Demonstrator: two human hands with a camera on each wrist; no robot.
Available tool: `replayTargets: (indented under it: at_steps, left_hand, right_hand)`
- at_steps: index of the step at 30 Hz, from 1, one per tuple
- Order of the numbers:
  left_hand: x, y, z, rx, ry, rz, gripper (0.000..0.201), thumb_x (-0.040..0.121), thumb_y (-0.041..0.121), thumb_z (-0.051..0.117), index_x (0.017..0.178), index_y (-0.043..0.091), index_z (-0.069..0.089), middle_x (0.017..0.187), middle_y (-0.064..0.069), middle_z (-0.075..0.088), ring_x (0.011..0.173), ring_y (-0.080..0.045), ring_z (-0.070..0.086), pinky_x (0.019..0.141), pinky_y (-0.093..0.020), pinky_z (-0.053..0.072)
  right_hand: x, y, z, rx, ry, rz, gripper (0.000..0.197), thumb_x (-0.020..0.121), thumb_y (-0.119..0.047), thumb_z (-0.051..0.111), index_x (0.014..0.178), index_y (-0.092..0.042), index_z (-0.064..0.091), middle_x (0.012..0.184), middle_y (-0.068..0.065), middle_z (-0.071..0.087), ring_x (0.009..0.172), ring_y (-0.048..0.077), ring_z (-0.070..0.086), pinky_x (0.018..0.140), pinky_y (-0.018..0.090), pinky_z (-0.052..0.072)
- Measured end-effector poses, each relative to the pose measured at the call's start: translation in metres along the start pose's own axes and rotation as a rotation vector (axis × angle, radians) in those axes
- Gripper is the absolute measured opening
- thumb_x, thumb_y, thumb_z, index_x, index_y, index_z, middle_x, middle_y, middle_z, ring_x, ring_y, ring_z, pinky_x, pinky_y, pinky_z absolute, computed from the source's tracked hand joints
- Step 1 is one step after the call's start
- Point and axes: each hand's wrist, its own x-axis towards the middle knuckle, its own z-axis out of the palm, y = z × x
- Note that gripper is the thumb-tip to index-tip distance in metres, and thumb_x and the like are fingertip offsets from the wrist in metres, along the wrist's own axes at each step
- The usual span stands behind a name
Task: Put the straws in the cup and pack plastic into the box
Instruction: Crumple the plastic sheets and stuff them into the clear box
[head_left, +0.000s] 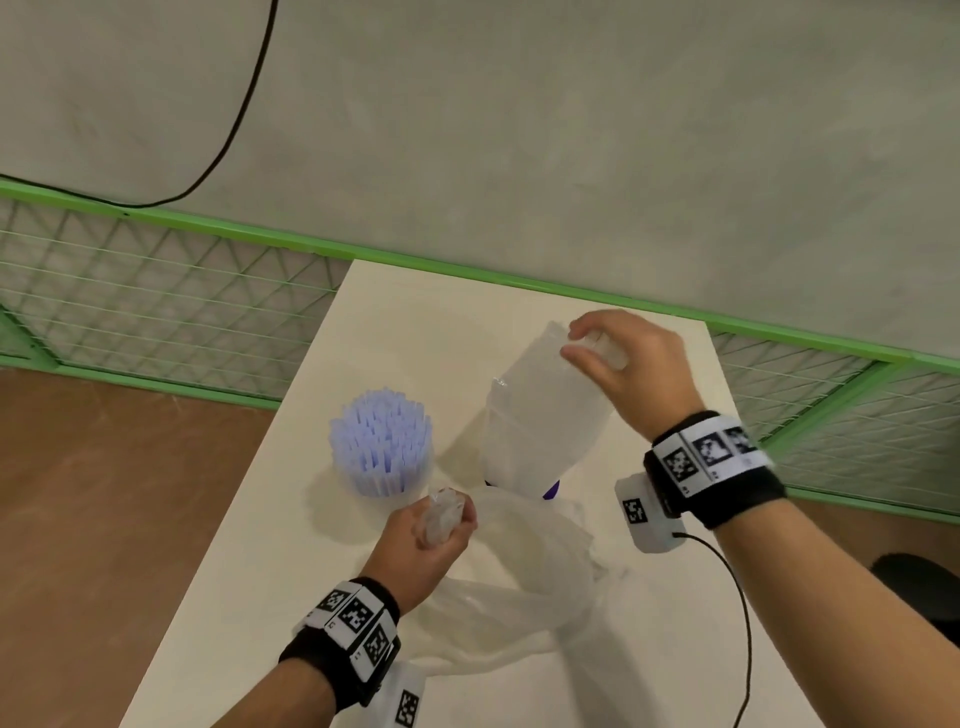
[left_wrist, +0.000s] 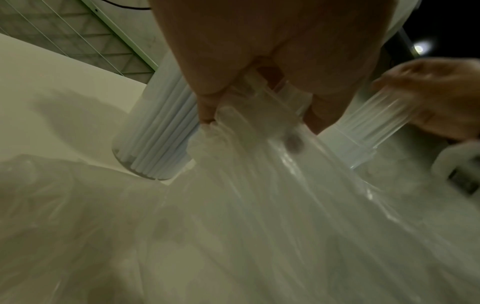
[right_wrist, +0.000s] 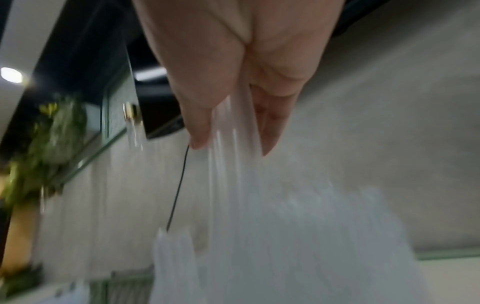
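Observation:
A clear cup full of pale blue straws stands on the cream table; it also shows in the left wrist view. My left hand grips the bunched end of a clear plastic bag, which trails across the table toward me. My right hand pinches the top of a translucent pack of white straws, held upright and tilted to the right of the cup. The film runs between thumb and fingers. A small purple thing peeks out under the pack.
A green mesh fence runs behind the table in front of a grey wall. Brown floor lies past the table's left edge. A black cable hangs from the white tagged unit at my right wrist. No box is in sight.

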Motion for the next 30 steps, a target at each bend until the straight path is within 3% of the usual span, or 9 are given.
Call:
replayTargets:
  at_steps: [5,9,12,14,16,19,25,27,30]
  left_hand:
    - [-0.001,-0.002,0.0,0.0,0.006,-0.002,0.014,0.088,0.008,0.066,0.079,0.018,0.066,0.07,0.001,0.059,0.062,-0.008,0.051,0.061,-0.017,0.044]
    - [-0.002,-0.002,-0.001,-0.017,0.028,-0.005,0.016,0.087,0.007,0.067,0.078,0.02,0.067,0.078,-0.012,0.063,0.065,-0.01,0.053,0.063,-0.021,0.045]
    - [-0.003,-0.002,-0.001,-0.022,0.039,-0.008,0.015,0.087,0.008,0.067,0.078,0.02,0.067,0.083,-0.015,0.064,0.067,-0.011,0.055,0.065,-0.023,0.047]
    - [-0.003,-0.002,-0.001,-0.022,0.041,-0.024,0.012,0.087,0.011,0.067,0.078,0.019,0.067,0.083,-0.018,0.063,0.066,-0.013,0.054,0.064,-0.024,0.046]
    - [-0.003,-0.003,-0.001,-0.027,0.033,-0.032,0.008,0.086,0.014,0.067,0.079,0.018,0.066,0.082,-0.02,0.062,0.066,-0.014,0.053,0.064,-0.026,0.046]
    - [-0.004,-0.003,0.0,-0.021,0.036,-0.022,0.012,0.087,0.009,0.066,0.079,0.018,0.067,0.081,-0.018,0.062,0.065,-0.013,0.052,0.063,-0.023,0.045]
    - [-0.006,-0.005,0.002,-0.026,0.01,-0.01,0.009,0.087,0.013,0.066,0.08,0.019,0.066,0.08,-0.02,0.06,0.064,-0.016,0.05,0.063,-0.025,0.045]
    - [-0.006,-0.005,0.002,-0.025,0.013,0.003,0.003,0.083,0.02,0.065,0.081,0.019,0.066,0.08,-0.018,0.06,0.065,-0.016,0.051,0.064,-0.028,0.046]
    - [-0.007,-0.006,0.001,-0.016,0.016,0.009,0.005,0.082,0.024,0.064,0.083,0.02,0.066,0.08,-0.015,0.062,0.067,-0.016,0.052,0.066,-0.034,0.05]
  right_hand:
    - [-0.024,0.02,0.033,-0.127,-0.187,-0.082,0.03,0.099,-0.036,0.053,0.119,-0.019,0.067,0.125,-0.003,0.066,0.121,0.019,0.057,0.1,0.04,0.046]
    - [-0.04,0.016,0.036,-0.182,-0.397,-0.059,0.059,0.099,-0.058,0.019,0.146,-0.031,0.043,0.152,-0.013,0.042,0.147,0.013,0.024,0.116,0.038,0.02]
    - [-0.056,0.015,0.042,-0.271,-0.462,-0.078,0.067,0.096,-0.067,0.016,0.154,-0.035,0.022,0.16,-0.018,0.021,0.151,0.01,0.0,0.12,0.037,0.005]
    - [-0.06,0.017,0.044,-0.319,-0.466,-0.074,0.066,0.097,-0.065,0.019,0.155,-0.035,0.016,0.161,-0.018,0.015,0.151,0.011,-0.005,0.121,0.038,0.003]
    - [-0.058,0.017,0.046,-0.391,-0.463,-0.067,0.064,0.098,-0.063,0.02,0.155,-0.036,0.017,0.161,-0.018,0.015,0.151,0.012,-0.003,0.12,0.044,0.008]
    - [-0.053,0.009,0.049,-0.468,-0.392,-0.066,0.065,0.093,-0.068,0.031,0.149,-0.034,0.034,0.16,-0.017,0.023,0.151,0.016,0.008,0.112,0.056,0.017]
    - [-0.022,-0.013,0.068,-0.502,-0.361,0.02,0.062,0.085,-0.079,0.032,0.14,-0.051,0.036,0.158,-0.023,0.022,0.15,0.025,0.011,0.104,0.064,0.013]
    - [-0.014,-0.014,0.077,-0.486,-0.38,0.07,0.051,0.09,-0.074,0.033,0.131,-0.048,0.05,0.15,-0.024,0.038,0.148,0.022,0.021,0.104,0.062,0.012]
    - [-0.013,-0.012,0.084,-0.381,-0.234,0.115,0.031,0.094,-0.056,0.048,0.109,-0.037,0.067,0.122,-0.019,0.065,0.136,0.018,0.043,0.101,0.056,0.019]
